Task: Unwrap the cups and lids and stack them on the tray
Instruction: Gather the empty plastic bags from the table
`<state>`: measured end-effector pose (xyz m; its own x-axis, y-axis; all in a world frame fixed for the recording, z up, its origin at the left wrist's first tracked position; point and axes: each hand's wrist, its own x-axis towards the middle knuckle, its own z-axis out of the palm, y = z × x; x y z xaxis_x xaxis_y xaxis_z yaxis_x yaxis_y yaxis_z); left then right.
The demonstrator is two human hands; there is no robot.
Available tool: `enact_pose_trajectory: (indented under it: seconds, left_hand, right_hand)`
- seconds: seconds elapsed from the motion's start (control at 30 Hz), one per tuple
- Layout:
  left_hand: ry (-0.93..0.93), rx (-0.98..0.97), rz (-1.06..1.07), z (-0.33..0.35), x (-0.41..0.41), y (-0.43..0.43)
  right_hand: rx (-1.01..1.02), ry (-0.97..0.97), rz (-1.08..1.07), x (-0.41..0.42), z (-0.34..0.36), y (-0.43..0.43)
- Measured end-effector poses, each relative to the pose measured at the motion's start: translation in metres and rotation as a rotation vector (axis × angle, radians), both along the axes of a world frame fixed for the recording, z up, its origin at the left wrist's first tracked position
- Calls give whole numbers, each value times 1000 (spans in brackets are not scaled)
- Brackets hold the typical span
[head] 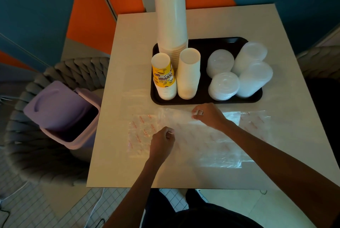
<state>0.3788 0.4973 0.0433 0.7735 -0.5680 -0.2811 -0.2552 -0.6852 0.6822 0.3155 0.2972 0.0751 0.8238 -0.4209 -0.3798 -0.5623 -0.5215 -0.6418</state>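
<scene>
Left hand (161, 142) apparently on wrapper (202, 135)

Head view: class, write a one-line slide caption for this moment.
Left hand and right hand pinch empty plastic wrappers on the table, near a tray of stacked cups and lids.

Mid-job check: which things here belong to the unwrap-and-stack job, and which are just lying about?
Job: tray; cup stacks and lid stacks on it; plastic wrappers on the table, pinched by left hand and right hand.

Lying about: purple bin, open, perhaps for the wrappers; grey chair.
</scene>
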Motion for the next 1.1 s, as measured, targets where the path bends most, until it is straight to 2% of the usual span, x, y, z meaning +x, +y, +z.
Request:
enact_pose_trajectory:
  seconds: [0.2,0.43,0.63,0.7,0.8,0.87,0.97,1.1]
  left_hand:
    - [-7,-8,4,-1,-4,1]
    - [27,-74,8,1,-13,1]
    - [120,-125,54,7,-19,-3]
    - [277,-168,134,13,-24,-9]
    - [716,-215,272,27,-31,-26]
    - [968,-274,282,33,-38,-40]
    - [1192,-383,250,36,-50,-60]
    - [1366,-451,179,43,-69,-88]
  right_hand:
    - [124,68,49,-6,8,-3]
    - [276,159,95,-26,50,-16]
    - [572,78,-14,-61,88,-31]
    - [630,-3,-100,-74,101,-34]
    - [737,-145,-201,-90,117,-38]
    - [803,-248,-318,-101,116,-44]
    - [970,-425,-446,-115,117,-49]
    - [1095,-553,-417,-132,124,-47]
